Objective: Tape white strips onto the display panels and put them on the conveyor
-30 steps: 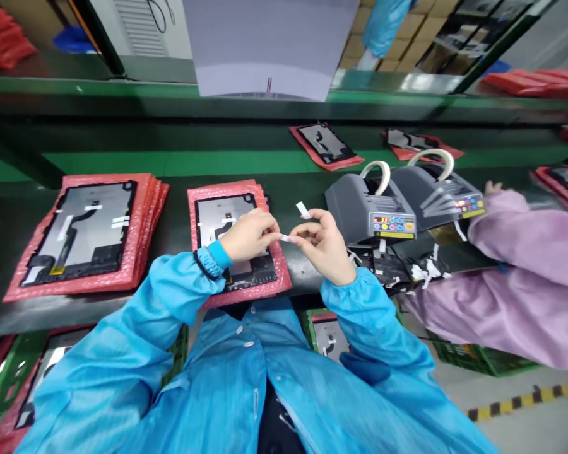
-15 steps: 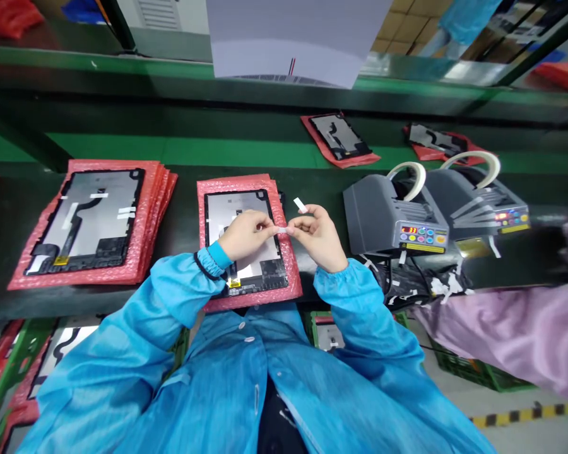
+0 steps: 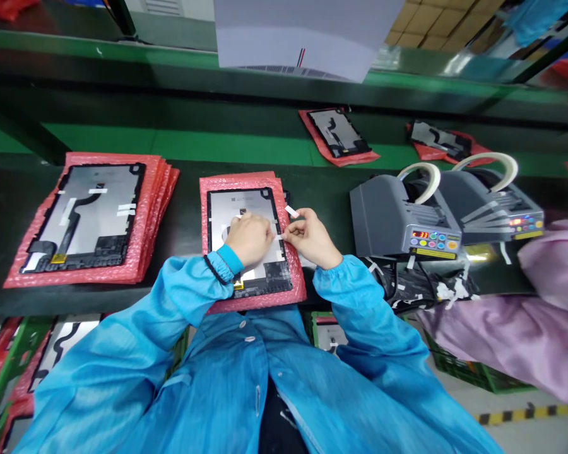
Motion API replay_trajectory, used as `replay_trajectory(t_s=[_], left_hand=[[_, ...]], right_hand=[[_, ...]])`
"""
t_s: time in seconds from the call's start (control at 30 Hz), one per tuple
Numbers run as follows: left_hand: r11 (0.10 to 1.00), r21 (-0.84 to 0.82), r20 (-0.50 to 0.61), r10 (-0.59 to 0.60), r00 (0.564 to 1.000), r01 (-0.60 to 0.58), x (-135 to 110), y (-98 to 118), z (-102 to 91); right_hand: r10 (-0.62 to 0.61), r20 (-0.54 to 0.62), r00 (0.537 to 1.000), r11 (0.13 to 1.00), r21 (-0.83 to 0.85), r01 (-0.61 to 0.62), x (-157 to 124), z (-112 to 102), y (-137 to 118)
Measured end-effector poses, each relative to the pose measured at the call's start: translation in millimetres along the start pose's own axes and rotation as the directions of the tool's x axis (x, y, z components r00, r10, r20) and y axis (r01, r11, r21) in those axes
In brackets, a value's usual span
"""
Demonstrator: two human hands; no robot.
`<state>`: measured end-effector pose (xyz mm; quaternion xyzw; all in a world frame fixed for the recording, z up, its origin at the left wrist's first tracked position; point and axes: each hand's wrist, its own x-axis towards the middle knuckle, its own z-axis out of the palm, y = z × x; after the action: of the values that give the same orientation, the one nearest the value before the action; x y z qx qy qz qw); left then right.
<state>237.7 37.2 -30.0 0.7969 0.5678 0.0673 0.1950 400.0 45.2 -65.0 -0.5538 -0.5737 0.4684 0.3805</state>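
Observation:
In front of me a tablet screen panel (image 3: 274, 271), its silver back up, lies on red bubble-wrap bags (image 3: 296, 277). My left hand (image 3: 250, 239) is curled over the panel, knuckles up, its fingertips at one end of a short white tape strip (image 3: 279, 238); they are partly hidden. My right hand (image 3: 311, 239), just past the panel's right edge, pinches the other end between thumb and index finger. A second white tape piece (image 3: 291, 212) sticks out from the fingers of that hand.
To the left lies a stack of red bags with another panel (image 3: 88, 214) on top. Two grey tape dispensers (image 3: 402, 214) with tape rolls stand at right. Further panels (image 3: 339, 132) lie at the back. A co-worker's pink sleeve (image 3: 497, 334) reaches in from the right.
Both hands have lowered the tape strip onto the panel's right edge. My left hand has turned knuckles up, and the second piece has moved slightly left and down with my right hand.

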Motion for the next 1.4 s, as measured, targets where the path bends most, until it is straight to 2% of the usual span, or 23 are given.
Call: replay_trajectory(t_s=[0.27,0.37,0.43,0.53,0.6,0.7,0.77,0.83,0.93,1.07,1.17,1.3,1.4], left_hand=[[0.999,0.011,-0.02,0.033,0.999,-0.033,0.3,1.0,3.5],[0.999,0.031,-0.042,0.038,0.998,-0.037,0.0,-0.1,6.2],[0.999,0.04,-0.044,0.026,0.999,-0.024,0.3,-2.5,5.0],[1.0,-0.02,-0.083,-0.02,0.996,0.019,2.5,-9.3,-2.6],[0.995,-0.098,-0.139,-0.017,0.99,0.003,5.1,-14.7,-9.6],[0.974,-0.181,-0.196,0.097,0.976,-0.133,9.8,-19.6,-16.9],[0.959,-0.193,-0.191,0.173,0.966,-0.21,12.3,-20.1,-17.6],[0.954,-0.192,-0.16,0.201,0.966,-0.23,13.8,-19.4,-15.7],[0.958,-0.218,-0.138,0.158,0.978,-0.185,14.5,-19.0,-11.6],[0.947,-0.31,-0.093,0.062,0.994,-0.088,14.1,-20.5,-9.3],[0.944,-0.328,-0.036,0.029,0.999,-0.039,14.9,-21.0,-8.6],[0.984,-0.177,-0.01,-0.017,1.0,0.015,16.4,-17.5,-5.2],[0.998,-0.037,-0.007,-0.042,0.999,0.041,15.7,-12.6,-2.4]], right_hand=[[0.028,0.052,0.998,0.999,-0.035,-0.026,1.0,-0.1,0.5],[-0.004,0.013,1.0,0.998,-0.058,0.005,3.4,-1.5,10.6],[-0.016,-0.026,1.0,1.0,-0.017,0.016,4.6,-4.0,18.9],[-0.007,-0.014,1.0,0.996,0.087,0.008,3.6,-10.0,23.9],[-0.051,0.016,0.999,0.995,0.083,0.049,0.8,-14.2,18.3],[-0.168,0.121,0.978,0.985,-0.029,0.173,-3.8,-18.0,0.3],[-0.228,0.2,0.953,0.964,-0.092,0.25,-5.1,-18.4,-11.3],[-0.265,0.241,0.934,0.944,-0.134,0.302,-4.5,-17.9,-18.3],[-0.266,0.235,0.935,0.932,-0.185,0.312,-1.6,-17.4,-19.5],[-0.179,0.158,0.971,0.959,-0.193,0.208,2.0,-16.8,-14.7],[-0.152,0.194,0.969,0.96,-0.204,0.192,4.3,-14.2,-12.5],[-0.212,0.196,0.957,0.919,-0.292,0.263,8.7,-9.1,-7.7],[-0.22,0.165,0.961,0.889,-0.373,0.267,12.4,-6.2,-1.2]])
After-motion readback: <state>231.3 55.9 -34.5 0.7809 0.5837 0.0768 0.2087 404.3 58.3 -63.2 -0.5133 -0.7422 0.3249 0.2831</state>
